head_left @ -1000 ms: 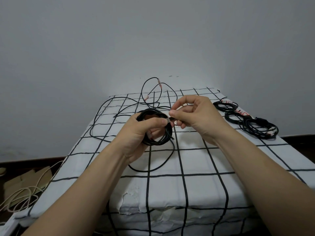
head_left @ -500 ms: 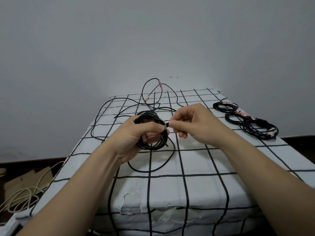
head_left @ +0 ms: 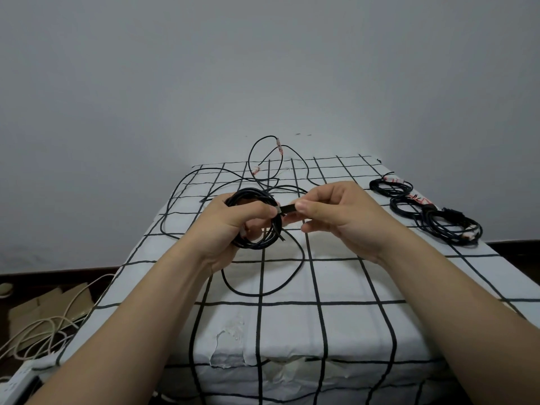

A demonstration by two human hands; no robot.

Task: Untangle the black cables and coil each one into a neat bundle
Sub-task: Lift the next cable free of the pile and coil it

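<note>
My left hand (head_left: 233, 222) grips a round coil of black cable (head_left: 257, 242) above the middle of the checked table (head_left: 350, 287), thumb pressed over its top. Just to the right, my right hand (head_left: 336, 217) pinches a short black strap (head_left: 287, 209) that sticks out from the coil. A loose loop of the same cable (head_left: 263, 292) hangs down onto the cloth. Behind the hands, more loose black cable (head_left: 263, 159) with pale plugs lies tangled at the table's far end.
Three coiled black bundles (head_left: 423, 211) lie in a row along the table's right edge. On the floor at the left sit flattened cardboard (head_left: 43, 305) and pale cables (head_left: 38, 331). A grey wall stands behind the table.
Both hands have sunk slightly and drawn a little apart. My right hand now pulls the black strap out sideways from the coil, where before its fingertips sat against the coil.
</note>
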